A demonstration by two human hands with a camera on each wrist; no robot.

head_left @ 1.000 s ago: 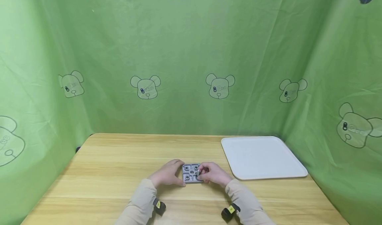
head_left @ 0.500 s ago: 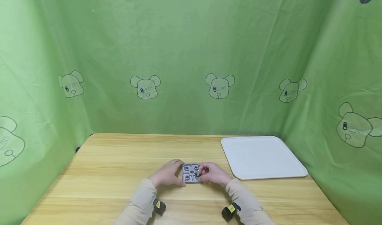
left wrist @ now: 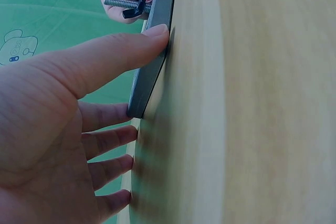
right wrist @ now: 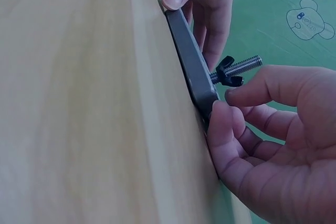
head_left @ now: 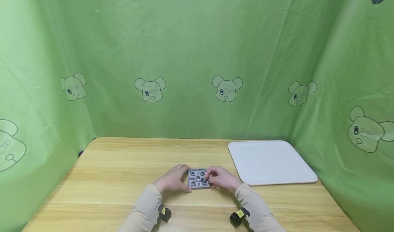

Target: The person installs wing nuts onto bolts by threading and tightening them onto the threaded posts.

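A square grey metal plate (head_left: 198, 185) with round holes and ridges lies flat on the table. My left hand (head_left: 173, 179) grips its left side, the thumb (left wrist: 121, 51) on the near edge and a finger at the far edge; the other fingers reach down beside it. From the plate's right part stands a threaded bolt (right wrist: 248, 65) with a black wing nut (right wrist: 229, 73) low on it. Bent thumb and fingers of my right hand (head_left: 224, 178) are right beside the wing nut and the plate's near right corner; I cannot tell whether they pinch the nut.
A white rectangular tray (head_left: 272, 163) lies at the back right of the wooden table (head_left: 132, 157). Green cloth (head_left: 187, 119) printed with bear heads hangs behind and along both sides. Each wrist wears a black camera, such as the left wrist camera (head_left: 165, 214).
My right thumb has drawn back to the right from the bolt, and the wing nut shows more plainly. The left hand and the plate have stayed in place.
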